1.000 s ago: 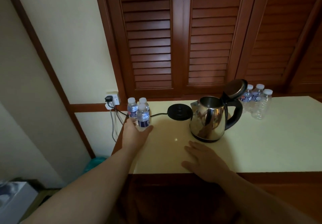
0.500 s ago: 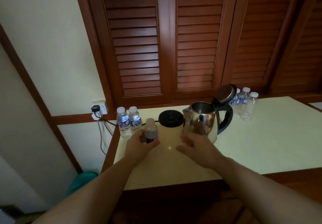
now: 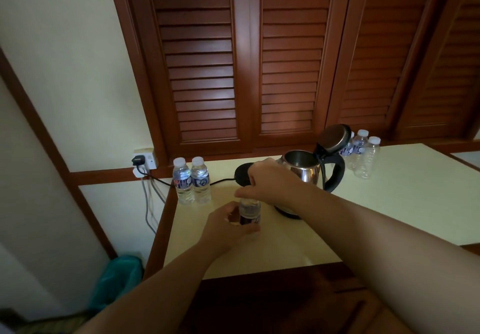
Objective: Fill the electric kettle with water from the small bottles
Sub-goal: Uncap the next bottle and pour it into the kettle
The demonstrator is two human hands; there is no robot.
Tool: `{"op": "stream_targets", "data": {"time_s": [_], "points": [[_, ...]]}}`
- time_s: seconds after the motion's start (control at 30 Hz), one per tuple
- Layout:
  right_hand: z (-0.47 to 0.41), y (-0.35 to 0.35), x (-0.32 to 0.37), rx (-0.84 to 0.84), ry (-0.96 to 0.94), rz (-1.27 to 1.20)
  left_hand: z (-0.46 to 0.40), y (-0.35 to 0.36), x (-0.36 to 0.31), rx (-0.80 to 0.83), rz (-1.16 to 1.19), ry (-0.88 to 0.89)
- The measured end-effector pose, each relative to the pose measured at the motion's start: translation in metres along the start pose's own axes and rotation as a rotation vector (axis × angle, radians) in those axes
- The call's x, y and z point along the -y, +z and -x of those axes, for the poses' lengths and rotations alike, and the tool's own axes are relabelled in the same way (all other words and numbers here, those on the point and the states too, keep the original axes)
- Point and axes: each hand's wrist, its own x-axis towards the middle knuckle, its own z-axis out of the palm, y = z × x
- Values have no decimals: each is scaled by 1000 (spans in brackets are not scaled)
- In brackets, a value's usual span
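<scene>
Two hands meet over one small bottle (image 3: 250, 210) near the left of our counter (image 3: 389, 204). Our left hand (image 3: 228, 226) has its fingers wrapped around the bottle's body; our right hand (image 3: 267, 180) has its fingers pinched on the cap. Just right stands the kettle (image 3: 304, 170), lid up, off its base (image 3: 242, 175). Two full bottles (image 3: 192, 180) stand far left.

No legible text. Two full bottles (image 3: 192, 180) at 9 o'clock of the kettle (image 3: 304, 170) carry blue-and-red labels, print too blurred. Label on the held bottle (image 3: 250, 213): dark, unreadable.
</scene>
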Motion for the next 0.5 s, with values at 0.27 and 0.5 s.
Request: {"op": "stream_targets", "data": {"time_s": [0.27, 0.5], "points": [[-3, -27, -11, 224, -258, -91, 1, -4, 2, 42, 42, 23], [-3, -12, -14, 163, -118, -115, 1, -4, 1, 58, 46, 27]]}}
